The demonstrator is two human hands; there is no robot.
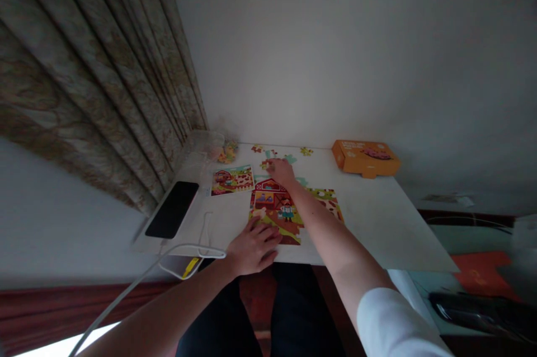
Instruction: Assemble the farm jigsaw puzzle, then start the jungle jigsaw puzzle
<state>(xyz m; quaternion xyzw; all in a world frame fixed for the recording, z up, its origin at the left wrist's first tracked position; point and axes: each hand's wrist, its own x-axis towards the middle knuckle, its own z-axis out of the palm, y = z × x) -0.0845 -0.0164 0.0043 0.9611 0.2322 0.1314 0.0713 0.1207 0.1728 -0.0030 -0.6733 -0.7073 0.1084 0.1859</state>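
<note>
A partly assembled jigsaw puzzle [272, 200] with a red barn and a farmer lies on the white table. My left hand [257, 248] rests on its lower left corner, fingers lying flat and slightly spread. Beyond the puzzle's upper edge, my right hand [282, 170] is closed at the fingertips around a small puzzle piece [265, 165]; the fingers partly hide it. Loose pieces lie close by, among them a yellow-green puzzle piece [306, 151] and a brown puzzle piece [257, 149]. A picture card [232, 180] of the farm scene sits left of the puzzle. My right forearm covers part of the puzzle.
An orange box [366, 158] stands at the table's back right. On the left are a black phone [173, 210] and a white cable [184, 246] hanging over the edge. A clear plastic container [205, 140] and a bag of colourful pieces [227, 151] sit near the curtain [104, 66].
</note>
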